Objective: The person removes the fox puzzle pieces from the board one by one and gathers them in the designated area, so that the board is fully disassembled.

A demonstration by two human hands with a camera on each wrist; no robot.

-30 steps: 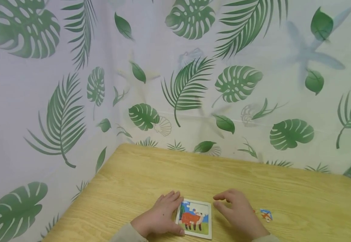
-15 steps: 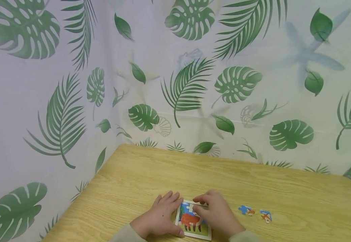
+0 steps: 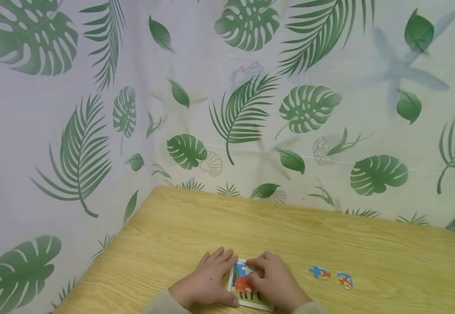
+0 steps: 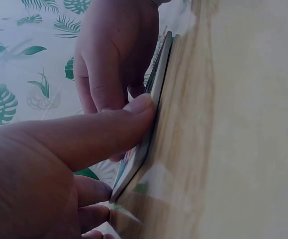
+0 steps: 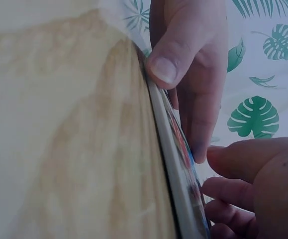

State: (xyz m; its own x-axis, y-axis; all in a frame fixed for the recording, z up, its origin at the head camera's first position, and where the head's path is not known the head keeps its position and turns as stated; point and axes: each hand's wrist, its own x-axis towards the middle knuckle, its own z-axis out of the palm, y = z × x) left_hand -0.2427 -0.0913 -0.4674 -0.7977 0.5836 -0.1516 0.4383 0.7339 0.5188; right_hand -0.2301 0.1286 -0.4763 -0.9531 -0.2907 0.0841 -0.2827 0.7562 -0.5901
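Observation:
A small framed jigsaw puzzle board [image 3: 256, 304] with a red animal on green grass lies on the table. My left hand [image 3: 207, 279] grips its left side, thumb [image 4: 141, 104] on the near edge and fingers at the far left corner. My right hand [image 3: 276, 279] is over the board's right half, fingers bent. Its thumb and fingertips touch the picture near the top, beside a pale patch. I cannot tell whether they pinch a piece. The right hand hides most of the board's right half. Two loose puzzle pieces, a blue one [image 3: 316, 272] and one with a fox-like face [image 3: 345, 280], lie to the right.
The wood-grain table [image 3: 211, 222] extends behind and to both sides of the board. A white cloth with green leaf prints [image 3: 306, 109] hangs along its back and left edges.
My right hand has moved left from beside the board to over its upper right part, uncovering the blue loose piece. My left hand stays at the board's left side.

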